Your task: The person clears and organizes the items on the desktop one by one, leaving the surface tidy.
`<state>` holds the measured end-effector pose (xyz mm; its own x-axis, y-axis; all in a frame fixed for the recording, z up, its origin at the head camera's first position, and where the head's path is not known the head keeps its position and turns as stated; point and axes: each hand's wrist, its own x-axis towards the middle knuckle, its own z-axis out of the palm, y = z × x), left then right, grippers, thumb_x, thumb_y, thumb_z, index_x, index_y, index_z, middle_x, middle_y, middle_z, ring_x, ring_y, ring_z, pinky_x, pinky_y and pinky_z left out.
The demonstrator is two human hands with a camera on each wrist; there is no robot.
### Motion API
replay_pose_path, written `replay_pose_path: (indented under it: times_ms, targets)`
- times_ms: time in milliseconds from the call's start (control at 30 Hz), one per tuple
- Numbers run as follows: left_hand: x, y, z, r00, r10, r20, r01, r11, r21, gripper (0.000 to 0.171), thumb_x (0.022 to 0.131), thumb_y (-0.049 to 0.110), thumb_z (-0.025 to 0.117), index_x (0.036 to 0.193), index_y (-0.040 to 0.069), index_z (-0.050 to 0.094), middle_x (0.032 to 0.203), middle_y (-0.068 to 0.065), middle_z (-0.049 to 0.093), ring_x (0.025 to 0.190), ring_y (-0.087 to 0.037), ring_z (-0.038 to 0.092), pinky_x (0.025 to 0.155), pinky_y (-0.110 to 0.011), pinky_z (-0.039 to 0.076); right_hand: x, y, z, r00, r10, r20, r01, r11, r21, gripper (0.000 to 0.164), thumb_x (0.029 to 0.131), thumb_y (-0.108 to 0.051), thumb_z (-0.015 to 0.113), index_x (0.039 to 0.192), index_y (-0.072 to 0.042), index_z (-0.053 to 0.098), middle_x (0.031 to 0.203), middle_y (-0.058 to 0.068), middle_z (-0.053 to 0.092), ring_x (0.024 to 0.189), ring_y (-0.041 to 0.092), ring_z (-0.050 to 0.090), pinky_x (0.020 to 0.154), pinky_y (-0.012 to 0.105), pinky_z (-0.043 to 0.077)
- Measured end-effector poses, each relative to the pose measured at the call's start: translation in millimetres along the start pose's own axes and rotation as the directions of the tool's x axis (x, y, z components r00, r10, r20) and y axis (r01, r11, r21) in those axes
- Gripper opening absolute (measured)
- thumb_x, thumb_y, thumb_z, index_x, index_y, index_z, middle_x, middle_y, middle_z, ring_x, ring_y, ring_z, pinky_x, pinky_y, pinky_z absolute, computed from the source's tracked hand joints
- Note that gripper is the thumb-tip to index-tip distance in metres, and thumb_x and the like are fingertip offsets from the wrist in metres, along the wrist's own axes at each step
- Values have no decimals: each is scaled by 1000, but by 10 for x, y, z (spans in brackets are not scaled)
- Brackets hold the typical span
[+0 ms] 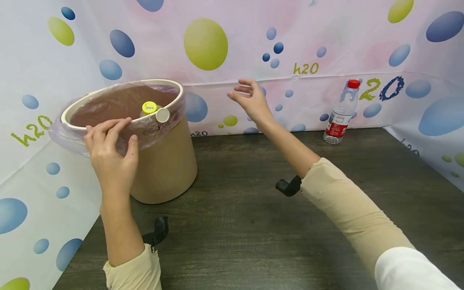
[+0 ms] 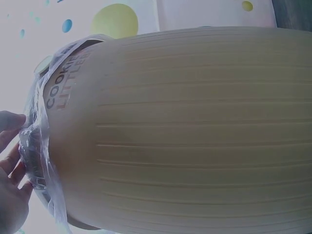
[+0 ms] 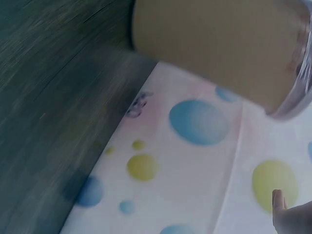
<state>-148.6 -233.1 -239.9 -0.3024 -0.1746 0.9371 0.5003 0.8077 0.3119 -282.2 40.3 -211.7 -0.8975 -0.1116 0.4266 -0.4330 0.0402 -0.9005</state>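
Observation:
A tan trash can point(image 1: 163, 169) stands at the left with its mouth tipped into view. A clear plastic bag point(image 1: 145, 135) lines it and folds over the cream rim. My left hand point(image 1: 112, 155) grips the near rim through the bag, fingertips over the edge and thumb outside. Inside the can shows a yellow bottle cap point(image 1: 149, 107); what is below it is mostly hidden. Between the can and a water bottle point(image 1: 340, 114), my right hand point(image 1: 253, 102) is raised in the air with loosely bent fingers, holding nothing. The right wrist view catches only part of that hand.
The red-capped water bottle stands upright at the back right of the dark wooden table point(image 1: 232, 225). A patterned backdrop point(image 1: 246, 36) closes off the back and both sides. Black wrist camera mounts point(image 1: 289, 186) stick out from both sleeves.

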Motion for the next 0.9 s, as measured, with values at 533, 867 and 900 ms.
replay_pose_path:
  times_ms: [533, 867, 900]
  targets:
    - [2, -14, 16, 1000, 12, -4, -12, 1000, 15, 27, 76, -7, 61, 103, -5, 67, 106, -20, 58, 111, -32, 42, 108, -32, 9, -67, 349, -1208, 976, 64, -209, -98, 984, -152, 63, 86, -29, 62, 137, -7, 33, 132, 14, 44, 118, 23, 43, 95, 34, 35]
    - [11, 65, 14, 1000, 24, -5, -24, 1000, 12, 26, 76, -10, 60, 102, -8, 66, 105, -22, 57, 109, -36, 41, 108, -32, 9, -121, 529, -1951, 909, 136, -394, -239, 945, -225, 68, 84, -36, 62, 138, -10, 31, 132, 8, 43, 119, 20, 41, 96, 29, 34]
    - [12, 72, 16, 1000, 25, -5, -25, 1000, 10, 26, 76, -10, 60, 102, -8, 66, 105, -22, 57, 109, -36, 41, 108, -33, 9, -119, 553, -2022, 898, 135, -419, -249, 940, -231, 68, 84, -36, 63, 137, -9, 31, 132, 8, 43, 118, 19, 42, 96, 29, 34]
